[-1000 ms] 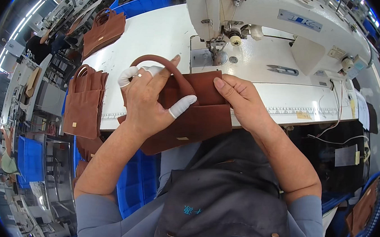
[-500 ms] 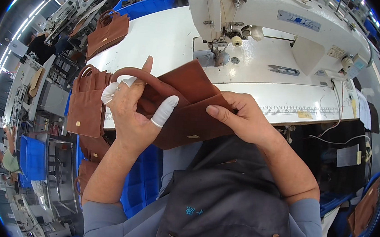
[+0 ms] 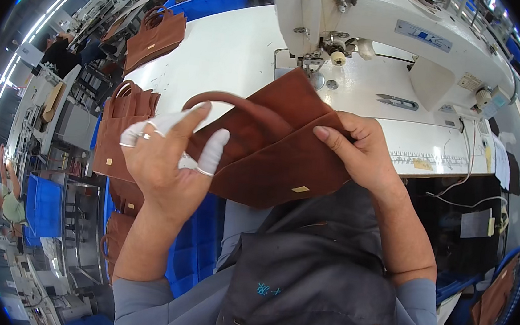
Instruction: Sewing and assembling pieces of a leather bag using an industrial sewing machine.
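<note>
A brown leather handbag (image 3: 271,179) hangs tilted in front of the sewing machine table, over my lap. It has a rounded top handle (image 3: 231,100) and a small gold-coloured plate on its side. My right hand (image 3: 369,156) grips the bag's right edge, thumb on the near side and fingers behind. Beside the bag's left end, my left hand (image 3: 167,163) is open with fingers spread, close to the handle. White covers sit on its thumb and some other fingertips, and one finger wears a ring.
A white sewing machine (image 3: 371,23) stands on the white table (image 3: 220,47), with thread snips (image 3: 397,102) by its base. Finished-looking brown bags (image 3: 120,128) are stacked at the left edge, and another bag (image 3: 156,42) lies farther back. A blue crate (image 3: 215,1) stands behind.
My right hand has carried the bag to the right and slightly turned it. My left hand has come away from the handle, moving left with fingers spread.
</note>
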Demonstrator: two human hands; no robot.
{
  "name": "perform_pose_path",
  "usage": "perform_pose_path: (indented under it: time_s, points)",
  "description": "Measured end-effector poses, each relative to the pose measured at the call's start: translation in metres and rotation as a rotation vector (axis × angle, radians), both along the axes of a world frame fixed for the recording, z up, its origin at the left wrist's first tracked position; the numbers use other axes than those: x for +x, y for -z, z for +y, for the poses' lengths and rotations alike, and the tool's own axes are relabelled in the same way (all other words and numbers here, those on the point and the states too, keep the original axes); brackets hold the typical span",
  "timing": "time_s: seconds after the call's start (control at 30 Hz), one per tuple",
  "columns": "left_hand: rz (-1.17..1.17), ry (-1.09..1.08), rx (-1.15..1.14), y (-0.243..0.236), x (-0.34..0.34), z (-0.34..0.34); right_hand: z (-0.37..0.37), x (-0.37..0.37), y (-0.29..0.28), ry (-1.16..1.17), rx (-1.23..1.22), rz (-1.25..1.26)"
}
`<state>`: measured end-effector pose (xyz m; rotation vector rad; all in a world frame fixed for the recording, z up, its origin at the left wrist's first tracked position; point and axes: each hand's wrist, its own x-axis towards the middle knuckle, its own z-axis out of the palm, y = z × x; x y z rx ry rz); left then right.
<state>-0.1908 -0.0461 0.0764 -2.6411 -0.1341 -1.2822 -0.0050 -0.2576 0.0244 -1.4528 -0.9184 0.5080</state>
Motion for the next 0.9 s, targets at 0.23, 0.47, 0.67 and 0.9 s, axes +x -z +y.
perform_pose_path:
  time_s: [0.23,0.47,0.67,0.9]
  points:
    - [0.312,0.094,-0.857,0.058,0.012,0.060,0.008,0.014,0.028,0.062,0.073,0.347]
    - [0.532,0.196,-0.992,0.058,0.021,0.057,-0.002,0.015,0.033,0.054,0.090,0.217]
    - [0.342,0.290,-0.932,0.032,0.006,0.030,-0.032,0.015,0.025,-0.040,0.036,0.086]
    - [0.240,0.341,-0.385,0.017,-0.011,-0.007,-0.033,0.010,-0.015,-0.189,0.164,-0.100]
